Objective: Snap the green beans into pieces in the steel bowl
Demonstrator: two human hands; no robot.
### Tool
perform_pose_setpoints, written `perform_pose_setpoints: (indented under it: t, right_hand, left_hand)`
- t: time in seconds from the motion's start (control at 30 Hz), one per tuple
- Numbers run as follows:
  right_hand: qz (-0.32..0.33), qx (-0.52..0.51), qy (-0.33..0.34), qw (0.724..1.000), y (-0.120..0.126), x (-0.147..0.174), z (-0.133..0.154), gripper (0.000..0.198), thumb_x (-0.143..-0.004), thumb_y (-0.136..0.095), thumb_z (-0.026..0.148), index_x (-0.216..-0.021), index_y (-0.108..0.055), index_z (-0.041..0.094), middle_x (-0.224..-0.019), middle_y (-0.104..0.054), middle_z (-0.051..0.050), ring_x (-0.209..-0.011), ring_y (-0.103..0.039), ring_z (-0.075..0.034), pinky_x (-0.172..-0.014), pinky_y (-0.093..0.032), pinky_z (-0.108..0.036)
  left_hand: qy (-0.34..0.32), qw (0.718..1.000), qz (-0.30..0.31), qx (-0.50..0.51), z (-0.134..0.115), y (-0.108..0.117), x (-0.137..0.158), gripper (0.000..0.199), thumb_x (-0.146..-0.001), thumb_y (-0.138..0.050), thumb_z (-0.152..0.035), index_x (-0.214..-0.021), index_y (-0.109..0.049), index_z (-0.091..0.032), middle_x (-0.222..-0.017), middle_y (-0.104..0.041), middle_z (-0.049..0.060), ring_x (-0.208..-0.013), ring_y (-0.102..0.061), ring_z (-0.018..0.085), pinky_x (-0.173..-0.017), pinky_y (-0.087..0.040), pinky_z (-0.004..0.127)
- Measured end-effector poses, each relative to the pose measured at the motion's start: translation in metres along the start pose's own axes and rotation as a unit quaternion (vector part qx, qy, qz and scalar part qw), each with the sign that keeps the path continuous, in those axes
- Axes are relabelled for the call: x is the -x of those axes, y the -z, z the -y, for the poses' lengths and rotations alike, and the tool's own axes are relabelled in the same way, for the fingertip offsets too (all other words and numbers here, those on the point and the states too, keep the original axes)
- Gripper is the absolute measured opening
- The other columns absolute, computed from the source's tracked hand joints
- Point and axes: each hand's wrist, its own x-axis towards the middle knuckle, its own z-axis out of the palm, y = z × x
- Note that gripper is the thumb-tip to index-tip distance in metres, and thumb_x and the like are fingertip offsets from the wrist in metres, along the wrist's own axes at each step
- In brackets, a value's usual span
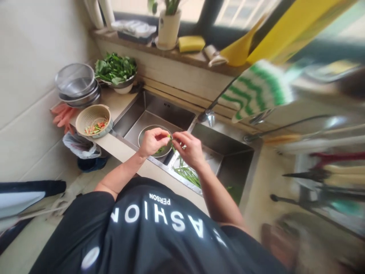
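My left hand point(155, 141) and my right hand point(188, 148) meet over the sink's divider. The fingertips of both pinch a thin green stem point(171, 137), mostly hidden by the fingers. Below my left hand, a round strainer point(139, 137) in the left basin point(142, 120) has short green pieces point(159, 150) in it. Long green stems point(186, 174) lie beneath my right hand, at the near side of the right basin point(238, 161); my forearm covers part of them.
Left of the sink stand a beige colander point(107, 110) with red and green bits, stacked strainers point(75, 82) and a bowl of leafy greens point(116, 69). A faucet point(210, 117) rises behind the basins. Knives point(313, 175) lie blurred at right.
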Motion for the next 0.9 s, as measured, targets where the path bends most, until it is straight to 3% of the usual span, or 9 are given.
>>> perform_pose_setpoints:
  t: [0.1,0.27,0.4,0.47,0.63,0.8,0.9]
  right_hand:
    - [0.043,0.036,0.05,0.997,-0.007,-0.009,0.009,0.023,-0.094,-0.051,0.029,-0.099,-0.072,0.021,-0.087,-0.069,-0.009,-0.071,-0.065,-0.016,-0.066,-0.053,-0.028]
    - [0.017,0.072,0.063,0.995,-0.022,-0.011,0.015,0.027,-0.094,-0.05,0.026,-0.093,-0.075,0.019,-0.082,-0.069,-0.008,-0.067,-0.064,-0.015,-0.062,-0.049,-0.025]
    - [-0.024,0.096,0.045,0.994,-0.032,-0.01,0.021,0.027,-0.093,-0.053,0.029,-0.088,-0.077,0.018,-0.079,-0.07,-0.008,-0.063,-0.062,-0.013,-0.059,-0.045,-0.024]
    - [-0.033,0.086,0.028,0.995,-0.037,-0.011,0.026,0.026,-0.09,-0.056,0.03,-0.085,-0.077,0.017,-0.077,-0.07,-0.007,-0.061,-0.06,-0.013,-0.059,-0.043,-0.024]
    - [-0.011,-0.047,-0.076,0.996,-0.051,-0.017,0.026,0.021,-0.079,-0.059,0.025,-0.075,-0.077,0.016,-0.065,-0.068,-0.004,-0.059,-0.057,-0.013,-0.061,-0.042,-0.025]
    - [0.035,-0.224,-0.231,0.946,-0.066,-0.012,0.008,0.025,-0.075,-0.059,0.032,-0.076,-0.076,0.014,-0.055,-0.061,0.0,-0.051,-0.05,-0.011,-0.051,-0.037,-0.024]
    - [0.038,-0.288,-0.246,0.925,-0.066,-0.008,0.004,0.028,-0.075,-0.061,0.038,-0.08,-0.074,0.014,-0.053,-0.058,0.001,-0.048,-0.047,-0.01,-0.048,-0.036,-0.024]
  left_hand:
    - [-0.05,0.996,-0.015,-0.068,-0.004,0.002,0.004,0.007,-0.077,-0.071,-0.024,-0.08,-0.075,-0.019,-0.082,-0.072,0.006,-0.074,-0.068,0.015,-0.067,-0.054,0.028]
    - [-0.054,0.995,-0.045,-0.075,-0.006,0.004,0.007,0.007,-0.075,-0.07,-0.021,-0.078,-0.075,-0.018,-0.08,-0.073,0.006,-0.073,-0.068,0.015,-0.068,-0.054,0.027]
    - [0.014,0.995,-0.093,-0.015,-0.002,0.005,0.007,0.008,-0.067,-0.068,-0.017,-0.073,-0.073,-0.016,-0.076,-0.073,0.003,-0.071,-0.067,0.013,-0.07,-0.054,0.024]
    - [0.07,0.992,-0.099,0.04,0.001,0.006,0.006,0.01,-0.063,-0.069,-0.018,-0.072,-0.072,-0.015,-0.071,-0.072,0.002,-0.063,-0.065,0.011,-0.064,-0.053,0.022]
    - [0.143,0.976,-0.09,0.137,0.013,0.014,0.004,0.012,-0.056,-0.069,-0.018,-0.067,-0.07,-0.014,-0.056,-0.065,-0.003,-0.046,-0.055,0.007,-0.048,-0.045,0.018]
    - [0.216,0.955,-0.059,0.196,0.026,0.019,0.006,0.021,-0.052,-0.075,-0.021,-0.07,-0.068,-0.012,-0.059,-0.066,-0.003,-0.047,-0.055,0.006,-0.049,-0.048,0.018]
    - [0.21,0.959,-0.045,0.187,0.03,0.021,0.012,0.031,-0.051,-0.081,-0.024,-0.077,-0.069,-0.012,-0.069,-0.071,0.0,-0.057,-0.062,0.009,-0.056,-0.054,0.021]
